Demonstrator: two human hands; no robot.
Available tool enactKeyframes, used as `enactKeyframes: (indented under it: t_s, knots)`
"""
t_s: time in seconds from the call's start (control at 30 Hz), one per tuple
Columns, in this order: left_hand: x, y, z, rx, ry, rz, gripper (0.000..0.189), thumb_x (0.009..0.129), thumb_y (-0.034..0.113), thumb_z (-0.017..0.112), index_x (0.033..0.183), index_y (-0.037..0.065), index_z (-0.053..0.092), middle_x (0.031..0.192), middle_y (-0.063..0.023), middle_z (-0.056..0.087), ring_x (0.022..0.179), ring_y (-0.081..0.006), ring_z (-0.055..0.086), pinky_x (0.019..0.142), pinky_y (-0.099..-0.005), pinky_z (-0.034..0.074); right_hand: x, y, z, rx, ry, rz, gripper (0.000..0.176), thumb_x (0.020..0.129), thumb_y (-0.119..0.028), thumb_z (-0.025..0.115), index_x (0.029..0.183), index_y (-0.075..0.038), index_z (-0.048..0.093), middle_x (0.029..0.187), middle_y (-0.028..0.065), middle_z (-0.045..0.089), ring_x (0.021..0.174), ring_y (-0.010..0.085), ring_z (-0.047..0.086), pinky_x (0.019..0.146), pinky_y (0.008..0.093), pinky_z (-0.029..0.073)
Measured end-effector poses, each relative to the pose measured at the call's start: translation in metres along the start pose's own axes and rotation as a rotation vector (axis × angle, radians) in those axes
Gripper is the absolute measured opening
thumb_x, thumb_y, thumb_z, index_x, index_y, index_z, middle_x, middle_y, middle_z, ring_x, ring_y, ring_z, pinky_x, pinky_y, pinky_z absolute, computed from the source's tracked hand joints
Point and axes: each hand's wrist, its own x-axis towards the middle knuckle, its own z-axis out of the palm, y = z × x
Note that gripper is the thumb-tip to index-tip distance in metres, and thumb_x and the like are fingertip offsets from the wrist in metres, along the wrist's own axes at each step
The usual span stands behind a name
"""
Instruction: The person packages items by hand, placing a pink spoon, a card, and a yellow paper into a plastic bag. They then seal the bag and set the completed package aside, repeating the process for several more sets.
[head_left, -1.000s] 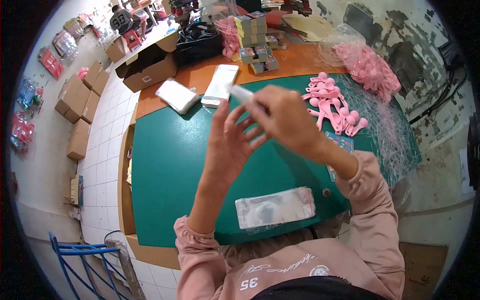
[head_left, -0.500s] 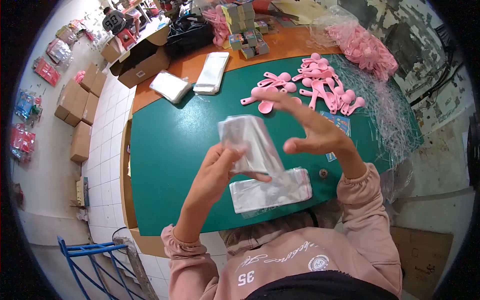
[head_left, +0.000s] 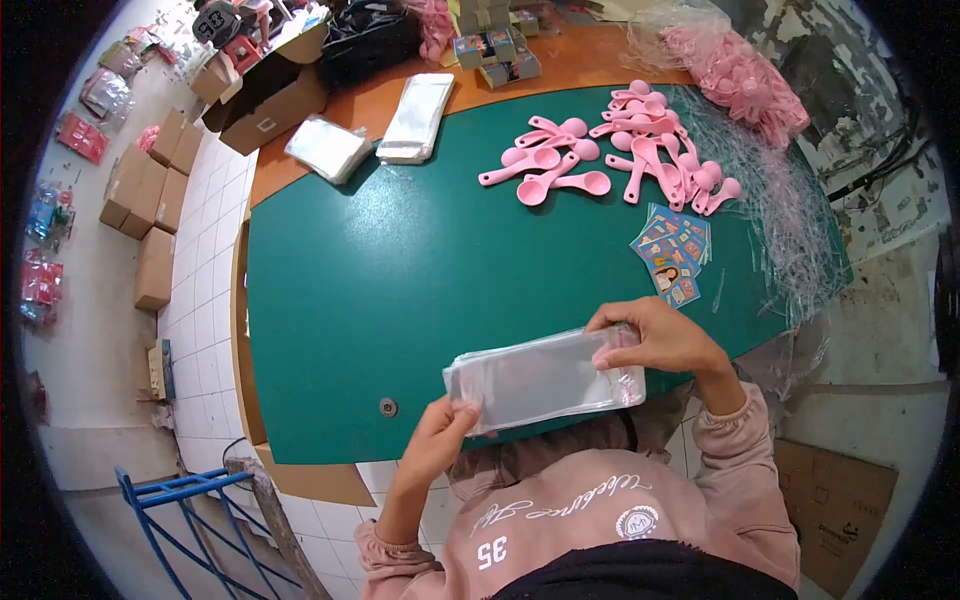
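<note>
A stack of clear plastic bags [head_left: 540,378] lies at the front edge of the green table, slightly slanted. My left hand [head_left: 438,435] pinches its left end, thumb on top. At the right end, my right hand [head_left: 660,345] grips the stack, with the thumb over the top and the fingers along the far side. Beyond my right hand lie fanned blue printed cards [head_left: 672,252]. Pink measuring spoons [head_left: 645,150] are heaped at the far right of the table, and several more pink spoons [head_left: 550,165] lie just left of them.
Two more stacks of clear bags, one squarish [head_left: 328,150] and one long [head_left: 416,118], lie at the far left. Card bundles [head_left: 497,55] stand at the back. Shredded plastic [head_left: 795,230] covers the right edge. A round metal piece [head_left: 388,407] sits near the front left.
My left hand has lowered the small sheaf of clear bags to the stack. My right hand, earlier open in the air, has come down onto the right end. The view has shifted slightly.
</note>
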Motion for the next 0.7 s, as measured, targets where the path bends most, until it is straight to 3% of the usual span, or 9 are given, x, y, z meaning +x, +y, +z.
enactKeyframes:
  t_s: [0.03, 0.17, 0.23, 0.27, 0.33, 0.37, 0.4, 0.5, 0.7]
  knots:
    - [-0.001, -0.004, 0.001, -0.046, -0.077, 0.035, 0.024, 0.088, 0.018, 0.052, 0.096, -0.004, 0.055, 0.081, -0.0031, 0.058, 0.067, -0.0070, 0.054, 0.052, -0.0239, 0.045, 0.000, 0.003, 0.004, -0.027, 0.011, 0.003, 0.038, 0.071, -0.026, 0.070, 0.098, -0.001, 0.060, 0.085, 0.0129, 0.064, 0.076, 0.0223, 0.061, 0.069, 0.0300, 0.046]
    - [-0.007, 0.012, 0.004, 0.148, -0.007, 0.057, 0.027, 0.085, 0.017, 0.056, 0.097, -0.007, 0.053, 0.076, -0.0073, 0.058, 0.065, -0.0134, 0.057, 0.056, -0.0264, 0.048, 0.001, 0.005, 0.010, -0.121, 0.050, -0.031, 0.037, 0.071, -0.026, 0.069, 0.098, -0.002, 0.060, 0.087, 0.0133, 0.063, 0.082, 0.0259, 0.061, 0.072, 0.0322, 0.046]
    - [-0.006, 0.024, -0.003, 0.830, 0.049, 0.290, 0.037, 0.079, 0.020, 0.065, 0.102, -0.006, 0.053, 0.081, -0.0131, 0.057, 0.068, -0.0227, 0.058, 0.058, -0.0301, 0.049, 0.002, 0.012, 0.013, -0.285, 0.066, -0.034, 0.041, 0.068, -0.026, 0.071, 0.100, -0.002, 0.060, 0.094, 0.0149, 0.061, 0.092, 0.0285, 0.058, 0.078, 0.0328, 0.045]
    - [-0.008, 0.026, -0.007, 0.831, 0.043, 0.289, 0.037, 0.079, 0.020, 0.065, 0.102, -0.006, 0.053, 0.081, -0.0131, 0.057, 0.068, -0.0227, 0.058, 0.058, -0.0301, 0.049, -0.001, 0.012, 0.013, -0.282, 0.068, -0.029, 0.041, 0.068, -0.026, 0.071, 0.100, -0.002, 0.060, 0.094, 0.0149, 0.061, 0.092, 0.0285, 0.058, 0.078, 0.0328, 0.045]
    - [-0.011, 0.029, -0.013, 1.226, 0.336, 0.544, 0.052, 0.072, 0.025, 0.070, 0.112, -0.003, 0.052, 0.095, -0.0172, 0.054, 0.081, -0.0303, 0.057, 0.066, -0.0356, 0.048, -0.008, 0.010, 0.014, -0.463, 0.269, -0.001, 0.054, 0.063, -0.027, 0.074, 0.107, -0.002, 0.056, 0.109, 0.0157, 0.054, 0.108, 0.0293, 0.050, 0.086, 0.0376, 0.041]
    - [-0.011, 0.034, -0.013, 1.259, 0.289, 0.384, 0.077, 0.066, 0.036, 0.074, 0.128, 0.005, 0.040, 0.113, -0.0207, 0.047, 0.102, -0.0347, 0.050, 0.083, -0.0411, 0.043, -0.011, 0.003, 0.013, -0.461, 0.268, 0.000, 0.054, 0.063, -0.027, 0.074, 0.107, -0.002, 0.056, 0.109, 0.0157, 0.054, 0.108, 0.0293, 0.050, 0.086, 0.0376, 0.041]
    - [-0.007, 0.040, -0.008, 1.257, 0.291, 0.380, 0.077, 0.066, 0.036, 0.074, 0.128, 0.005, 0.040, 0.113, -0.0207, 0.047, 0.102, -0.0347, 0.050, 0.083, -0.0411, 0.043, -0.013, -0.007, 0.011, -0.667, 0.256, -0.100, 0.063, 0.062, -0.028, 0.075, 0.114, -0.003, 0.051, 0.115, 0.0162, 0.050, 0.113, 0.0307, 0.045, 0.088, 0.0408, 0.039]
    - [0.013, 0.045, 0.017, 1.388, -0.054, 0.634, 0.101, 0.057, 0.044, 0.077, 0.137, 0.009, 0.025, 0.132, -0.0202, 0.031, 0.120, -0.0369, 0.033, 0.101, -0.0467, 0.026, -0.011, -0.011, 0.024, -0.884, 0.127, -0.223, 0.079, 0.059, -0.028, 0.076, 0.125, -0.005, 0.040, 0.123, 0.0164, 0.044, 0.120, 0.0322, 0.037, 0.091, 0.0460, 0.035]
    - [0.038, 0.040, 0.016, 1.418, -0.287, 0.557, 0.096, 0.058, 0.039, 0.075, 0.136, 0.011, 0.027, 0.132, -0.0132, 0.036, 0.115, -0.0330, 0.038, 0.095, -0.0449, 0.032, -0.007, 0.000, 0.032, -0.803, -0.014, -0.148, 0.089, 0.056, -0.024, 0.077, 0.131, -0.007, 0.033, 0.121, 0.0147, 0.044, 0.114, 0.0303, 0.041, 0.090, 0.0417, 0.037]
